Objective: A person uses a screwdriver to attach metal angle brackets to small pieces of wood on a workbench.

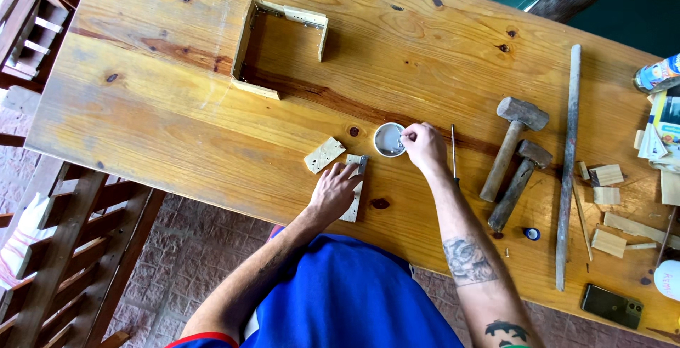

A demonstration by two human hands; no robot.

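Left hand point(334, 191) pressed flat, fingers spread, on wood strip point(354, 191) on tabletop point(177, 107). Right hand point(423, 146) pinched small item over white cup point(388, 140).

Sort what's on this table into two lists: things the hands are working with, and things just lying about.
In use:
left hand pressing on wood strip with small hinge
right hand fingers at white cup

Lying about:
wood block
open wood frame
two mallets
long stick
phone
wood offcuts
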